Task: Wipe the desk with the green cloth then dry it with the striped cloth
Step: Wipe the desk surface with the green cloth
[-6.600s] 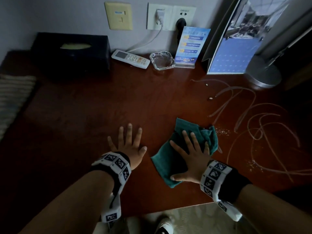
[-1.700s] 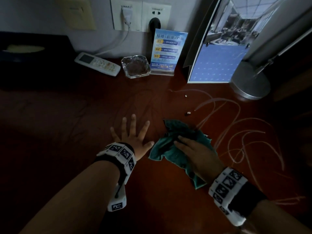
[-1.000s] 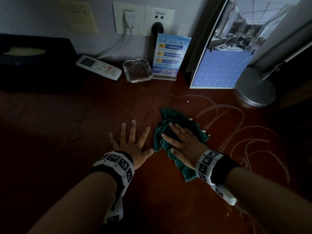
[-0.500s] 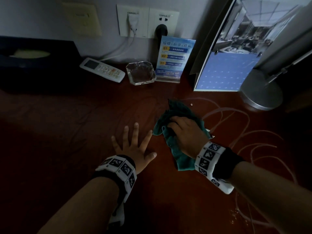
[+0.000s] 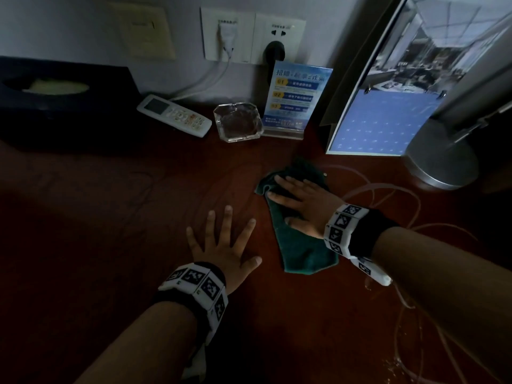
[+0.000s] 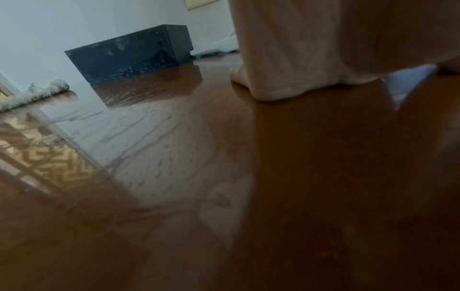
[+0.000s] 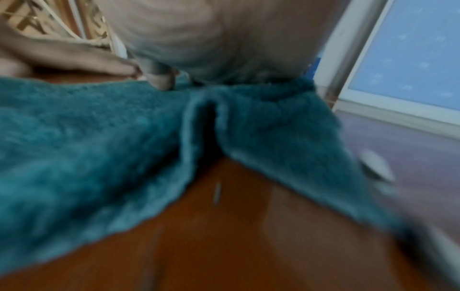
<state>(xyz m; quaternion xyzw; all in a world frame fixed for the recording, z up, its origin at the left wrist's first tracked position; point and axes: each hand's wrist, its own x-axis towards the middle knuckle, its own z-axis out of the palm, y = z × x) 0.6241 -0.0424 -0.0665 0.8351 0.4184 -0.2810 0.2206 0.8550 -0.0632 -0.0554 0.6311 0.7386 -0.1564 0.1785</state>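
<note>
We are seeing open surface [image 5: 97, 217] lying to the left of the left hand [image 5: 221, 245], up to the dark box [image 5: 63, 106] at the back. Behind the right hand [image 5: 302, 200], the remote [image 5: 174, 115], the glass ashtray [image 5: 238, 122], the card stand [image 5: 293, 101] and the calendar [image 5: 388, 106] are blocking the wall side. The lamp base [image 5: 440, 162] is closing the far right corner.
</note>
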